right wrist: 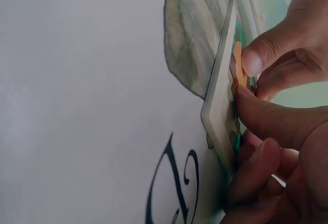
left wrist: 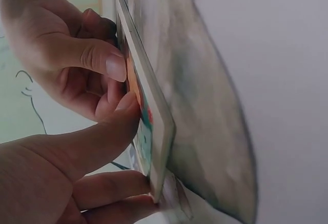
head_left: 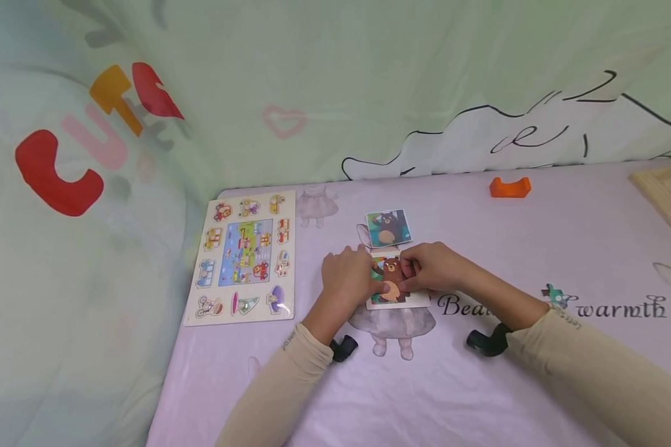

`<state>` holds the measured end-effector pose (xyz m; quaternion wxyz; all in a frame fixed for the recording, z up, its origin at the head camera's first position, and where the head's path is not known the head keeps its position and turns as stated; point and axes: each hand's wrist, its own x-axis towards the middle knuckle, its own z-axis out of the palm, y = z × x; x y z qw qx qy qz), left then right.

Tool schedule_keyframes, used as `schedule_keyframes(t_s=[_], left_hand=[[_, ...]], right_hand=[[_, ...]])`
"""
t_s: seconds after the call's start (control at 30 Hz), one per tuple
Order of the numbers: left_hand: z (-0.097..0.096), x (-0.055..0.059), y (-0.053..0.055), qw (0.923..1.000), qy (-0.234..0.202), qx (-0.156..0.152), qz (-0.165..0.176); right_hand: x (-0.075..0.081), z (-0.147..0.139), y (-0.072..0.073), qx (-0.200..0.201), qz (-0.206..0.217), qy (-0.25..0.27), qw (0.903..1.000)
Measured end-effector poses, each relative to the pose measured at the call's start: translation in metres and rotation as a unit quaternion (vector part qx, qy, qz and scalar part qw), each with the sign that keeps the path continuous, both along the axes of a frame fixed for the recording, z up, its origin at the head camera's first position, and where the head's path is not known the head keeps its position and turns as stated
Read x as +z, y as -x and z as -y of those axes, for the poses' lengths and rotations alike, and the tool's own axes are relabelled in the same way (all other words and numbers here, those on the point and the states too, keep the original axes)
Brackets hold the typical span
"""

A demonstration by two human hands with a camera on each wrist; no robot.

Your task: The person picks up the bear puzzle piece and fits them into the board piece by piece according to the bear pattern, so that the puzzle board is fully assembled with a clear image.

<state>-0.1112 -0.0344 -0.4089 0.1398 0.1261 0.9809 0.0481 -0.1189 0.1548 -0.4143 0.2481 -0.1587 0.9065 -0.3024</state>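
Observation:
A small white-edged puzzle board [head_left: 416, 303] lies on the pale cloth, with a brown bear piece [head_left: 391, 272] on its green picture. My left hand [head_left: 346, 276] grips the board's left side, its thumb on the bear's belly and its fingers at the edge, as the left wrist view shows. From the other side my right hand [head_left: 437, 267] pinches the bear piece between thumb and curled index finger. In the right wrist view the piece's orange belly [right wrist: 239, 65] sits between both thumbs. Just beyond the board lies a matching bear picture card [head_left: 388, 228].
A larger vehicle puzzle board [head_left: 287, 248] lies to the left. An orange notched block [head_left: 510, 187] is at the back right, near a wooden frame [head_left: 657, 192]. One small teal piece [head_left: 557, 296] lies beyond my right forearm. Black curved objects [head_left: 486, 343] show by both forearms.

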Motion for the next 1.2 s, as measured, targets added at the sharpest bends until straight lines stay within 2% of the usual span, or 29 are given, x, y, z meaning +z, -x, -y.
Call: schedule_keyframes(t_s=[0.2,0.57,0.67,0.93,1.2], left_hand=[[-0.0016,0.0036,0.0006,1.0000,0.008,0.001,0.006],[0.0065,-0.0025,0.0008,0.9994,0.001,-0.032,-0.010],[0.0058,-0.0025,-0.0001,0.9996,-0.002,-0.027,-0.011],[0.0018,-0.0044,-0.0020,0.9998,-0.001,-0.015,-0.012],[0.0001,-0.0027,-0.0023,0.9999,0.008,-0.014,-0.004]], right_hand=[[0.0007,0.0055,-0.0005,0.003,-0.024,-0.023,0.9994],[0.0013,-0.0009,0.0037,0.036,-0.014,-0.008,0.9992],[0.0002,0.0002,0.0029,0.035,-0.018,-0.008,0.9992],[-0.0016,0.0026,-0.0007,0.018,-0.032,-0.053,0.9979],[-0.0021,0.0009,0.0012,0.015,-0.007,-0.019,0.9997]])
